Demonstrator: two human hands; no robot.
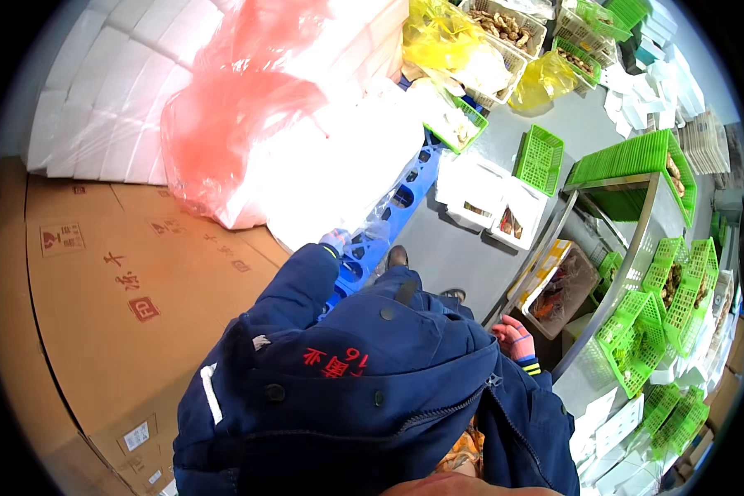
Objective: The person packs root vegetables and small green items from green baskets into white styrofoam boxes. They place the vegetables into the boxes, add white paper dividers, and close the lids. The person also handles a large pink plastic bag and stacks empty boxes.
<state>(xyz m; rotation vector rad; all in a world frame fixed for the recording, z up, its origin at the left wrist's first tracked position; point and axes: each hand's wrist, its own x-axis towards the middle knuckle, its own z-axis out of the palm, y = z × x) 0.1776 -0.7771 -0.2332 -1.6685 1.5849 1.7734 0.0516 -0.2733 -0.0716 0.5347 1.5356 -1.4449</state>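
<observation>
My left hand (336, 239), partly washed out by glare, is at the lower end of a bright white plastic bag (328, 180), above a blue plastic pallet (403, 197); its exact contact with the film is unclear. My right hand (516, 338), in a pink striped glove, hangs beside the edge of a stainless steel table (614, 279) with its fingers loosely curled and nothing visible in them. Pink plastic film (242, 136) lies over the white foam boxes (111, 93).
Large cardboard cartons (180, 260) stand at the left. White foam boxes (471, 186) and a green basket (540, 160) sit on the grey floor ahead. A brown crate (570, 297) is under the table, which holds green baskets (635, 341). Yellow bags (542, 80) lie farther off.
</observation>
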